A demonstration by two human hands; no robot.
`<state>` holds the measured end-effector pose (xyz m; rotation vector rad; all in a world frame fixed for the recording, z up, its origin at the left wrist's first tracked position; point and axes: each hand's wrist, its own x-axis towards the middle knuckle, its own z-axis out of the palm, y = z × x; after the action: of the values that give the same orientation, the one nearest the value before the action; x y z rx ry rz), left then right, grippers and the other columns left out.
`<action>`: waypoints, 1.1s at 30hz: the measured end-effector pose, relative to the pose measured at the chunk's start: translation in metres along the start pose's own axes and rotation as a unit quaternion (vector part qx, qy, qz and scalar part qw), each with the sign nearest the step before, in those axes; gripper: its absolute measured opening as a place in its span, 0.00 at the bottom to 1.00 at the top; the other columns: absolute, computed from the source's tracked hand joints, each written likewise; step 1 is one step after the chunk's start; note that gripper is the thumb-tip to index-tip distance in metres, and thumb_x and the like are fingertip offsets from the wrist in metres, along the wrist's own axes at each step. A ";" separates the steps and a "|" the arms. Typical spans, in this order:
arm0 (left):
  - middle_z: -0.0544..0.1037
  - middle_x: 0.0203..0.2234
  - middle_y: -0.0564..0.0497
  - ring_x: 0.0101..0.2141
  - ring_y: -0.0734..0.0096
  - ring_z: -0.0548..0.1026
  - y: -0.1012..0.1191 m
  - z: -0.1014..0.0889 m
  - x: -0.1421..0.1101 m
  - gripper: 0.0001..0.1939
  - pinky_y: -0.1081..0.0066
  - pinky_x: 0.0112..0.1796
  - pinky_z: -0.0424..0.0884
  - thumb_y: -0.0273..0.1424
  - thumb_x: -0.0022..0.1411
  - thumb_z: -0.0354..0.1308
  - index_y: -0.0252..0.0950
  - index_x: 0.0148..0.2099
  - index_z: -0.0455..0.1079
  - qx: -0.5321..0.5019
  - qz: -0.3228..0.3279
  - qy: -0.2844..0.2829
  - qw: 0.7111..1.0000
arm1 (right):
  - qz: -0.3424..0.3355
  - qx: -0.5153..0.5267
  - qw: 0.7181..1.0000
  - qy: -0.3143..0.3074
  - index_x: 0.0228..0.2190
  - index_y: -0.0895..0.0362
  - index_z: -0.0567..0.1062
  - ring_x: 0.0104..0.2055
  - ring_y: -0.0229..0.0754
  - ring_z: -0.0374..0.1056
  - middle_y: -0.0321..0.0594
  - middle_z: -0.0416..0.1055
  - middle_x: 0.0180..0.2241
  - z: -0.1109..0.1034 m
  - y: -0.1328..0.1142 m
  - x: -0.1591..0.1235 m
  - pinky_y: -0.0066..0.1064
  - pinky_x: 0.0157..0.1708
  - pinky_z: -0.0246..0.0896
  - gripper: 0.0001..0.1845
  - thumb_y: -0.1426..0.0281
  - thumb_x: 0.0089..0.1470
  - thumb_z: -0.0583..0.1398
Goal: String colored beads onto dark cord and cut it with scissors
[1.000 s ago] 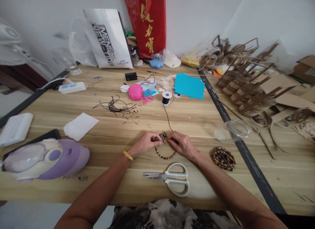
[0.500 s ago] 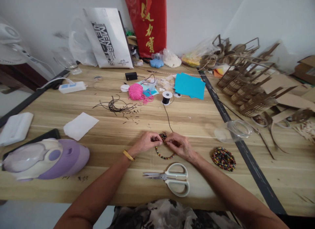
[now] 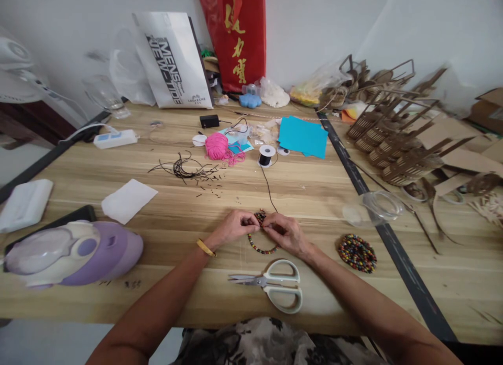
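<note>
My left hand [image 3: 237, 224] and my right hand [image 3: 288, 233] meet near the middle of the table, each closed in a pinch. Between them runs a string of multicoloured beads [image 3: 262, 251], its lower loop curving on the wood below the fingers. More small beads [image 3: 260, 216] show just behind the fingertips. A black cord [image 3: 269, 184] leads from a white spool [image 3: 267, 154] down to my right hand. What exactly lies between the fingertips is too small to make out. Closest to me lie scissors [image 3: 271, 282] with pale handles, their blades pointing left.
A coil of beads [image 3: 357, 253] lies to the right. Black cord pieces [image 3: 188, 168], pink yarn [image 3: 217, 146] and blue sheets [image 3: 302, 137] are farther back. A purple-and-white device [image 3: 78, 254] stands left, and woven baskets [image 3: 404, 163] crowd the right side.
My right hand's fingers have shifted very slightly around the strand. Everything else, my left hand included, stays where it was.
</note>
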<state>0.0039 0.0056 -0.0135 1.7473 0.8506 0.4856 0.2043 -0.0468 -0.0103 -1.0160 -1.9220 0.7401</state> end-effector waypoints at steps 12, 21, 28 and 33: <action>0.75 0.23 0.52 0.25 0.76 0.69 0.001 -0.001 -0.001 0.09 0.77 0.28 0.64 0.32 0.56 0.59 0.31 0.32 0.75 0.024 0.005 0.001 1.000 | 0.006 0.010 1.000 -0.005 0.35 0.57 0.74 0.32 0.39 0.70 0.43 0.74 0.33 -0.001 -0.002 0.001 0.29 0.32 0.67 0.06 0.69 0.58 0.57; 0.75 0.23 0.52 0.26 0.75 0.69 0.000 -0.001 -0.001 0.09 0.77 0.29 0.64 0.32 0.56 0.58 0.30 0.32 0.75 0.017 0.011 0.001 1.000 | 0.010 0.021 1.000 -0.015 0.35 0.57 0.74 0.30 0.38 0.69 0.43 0.74 0.33 -0.002 -0.001 0.001 0.28 0.30 0.66 0.07 0.68 0.59 0.57; 0.75 0.23 0.51 0.26 0.75 0.69 0.001 -0.001 0.000 0.09 0.77 0.29 0.64 0.32 0.56 0.58 0.30 0.32 0.75 0.013 0.007 -0.002 1.000 | 0.005 0.027 0.999 -0.020 0.36 0.57 0.74 0.31 0.38 0.68 0.42 0.73 0.33 -0.002 -0.001 0.001 0.28 0.30 0.64 0.06 0.69 0.59 0.57; 0.74 0.23 0.52 0.25 0.76 0.68 0.003 -0.001 -0.001 0.09 0.77 0.28 0.63 0.32 0.56 0.58 0.30 0.32 0.75 0.019 0.008 -0.004 1.000 | 0.004 0.027 0.999 -0.024 0.36 0.57 0.74 0.31 0.38 0.68 0.42 0.73 0.33 -0.002 -0.002 0.002 0.28 0.29 0.64 0.06 0.70 0.59 0.57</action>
<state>0.0033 0.0057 -0.0105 1.7910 0.8453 0.4763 0.2045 -0.0460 -0.0072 -0.9814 -1.9290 0.8246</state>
